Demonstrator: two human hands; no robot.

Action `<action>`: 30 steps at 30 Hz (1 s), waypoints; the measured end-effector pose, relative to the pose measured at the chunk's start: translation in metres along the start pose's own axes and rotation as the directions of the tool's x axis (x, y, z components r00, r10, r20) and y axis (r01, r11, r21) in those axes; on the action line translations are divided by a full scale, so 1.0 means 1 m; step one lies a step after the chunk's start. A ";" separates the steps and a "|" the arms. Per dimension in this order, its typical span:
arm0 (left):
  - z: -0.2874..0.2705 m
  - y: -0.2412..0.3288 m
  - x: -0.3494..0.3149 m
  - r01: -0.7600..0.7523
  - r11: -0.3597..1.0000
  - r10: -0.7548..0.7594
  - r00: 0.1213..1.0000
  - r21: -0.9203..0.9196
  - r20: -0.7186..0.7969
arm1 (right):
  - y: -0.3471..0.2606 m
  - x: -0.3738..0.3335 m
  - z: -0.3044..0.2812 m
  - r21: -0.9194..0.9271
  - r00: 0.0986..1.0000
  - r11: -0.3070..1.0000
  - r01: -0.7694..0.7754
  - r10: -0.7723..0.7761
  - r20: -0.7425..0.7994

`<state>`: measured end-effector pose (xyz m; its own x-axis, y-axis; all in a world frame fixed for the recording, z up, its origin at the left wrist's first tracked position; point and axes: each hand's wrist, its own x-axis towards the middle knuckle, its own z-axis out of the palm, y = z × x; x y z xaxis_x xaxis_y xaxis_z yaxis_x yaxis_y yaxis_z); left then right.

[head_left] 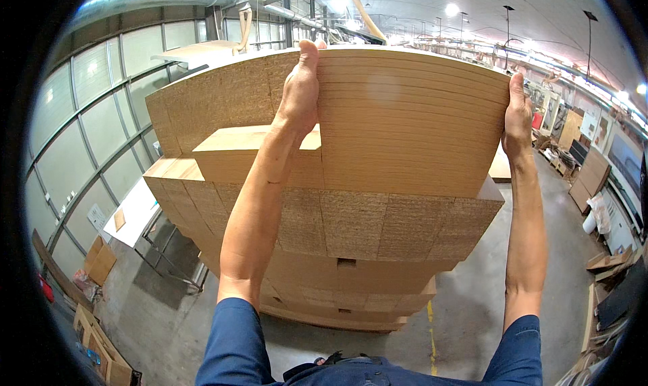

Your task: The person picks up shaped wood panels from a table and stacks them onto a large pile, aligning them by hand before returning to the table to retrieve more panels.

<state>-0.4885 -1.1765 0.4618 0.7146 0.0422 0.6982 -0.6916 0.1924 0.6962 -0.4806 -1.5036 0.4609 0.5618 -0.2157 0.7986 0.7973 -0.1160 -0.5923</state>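
Both arms reach out over a tall pile of light-brown wood panels. My left hand (pixel 300 94) presses on the left end of a block of thin stacked boards (pixel 412 126), thumb up at its top edge. At the block's opposite end, my right hand (pixel 518 119) grips the right side, thumb at the upper corner. The fingers of both hands are partly hidden. Beneath the block runs a row of rough-edged panel stacks (pixel 351 224). A lower stack (pixel 260 163) sits beside it, behind my left forearm, and a taller rough-edged stack (pixel 209 106) stands farther left.
A white table (pixel 133 214) stands at the left, with cardboard boxes (pixel 100 261) near it on the concrete floor (pixel 466 305). A silver duct (pixel 148 1) runs overhead. Wood pieces and panels (pixel 588 180) lean along the right side. A yellow line (pixel 430 332) marks the floor.
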 end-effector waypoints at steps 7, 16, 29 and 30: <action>-0.014 -0.005 0.008 -0.025 0.999 0.029 0.992 -0.036 0.121 | -0.002 -0.001 -0.003 -0.039 1.000 0.999 -0.020 0.021 0.018; 0.008 0.002 0.009 -0.407 0.156 0.692 0.695 0.900 0.194 | 0.022 0.015 -0.001 -0.165 0.993 0.984 0.072 -0.086 -0.078; 0.089 -0.014 0.012 -0.606 -0.237 0.547 0.562 0.759 0.620 | 0.005 0.004 0.000 -0.241 0.992 0.963 0.121 -0.124 0.001; 0.093 -0.010 0.012 -0.611 -0.252 0.565 0.537 0.751 0.626 | 0.009 0.007 -0.004 -0.216 0.995 0.971 0.104 -0.101 0.024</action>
<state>-0.4831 -1.2693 0.4791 -0.0733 -0.4827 0.8727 -0.3407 -0.8103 -0.4768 -0.4708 -1.5103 0.4605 0.4833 -0.1791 0.8570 0.7852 -0.3441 -0.5147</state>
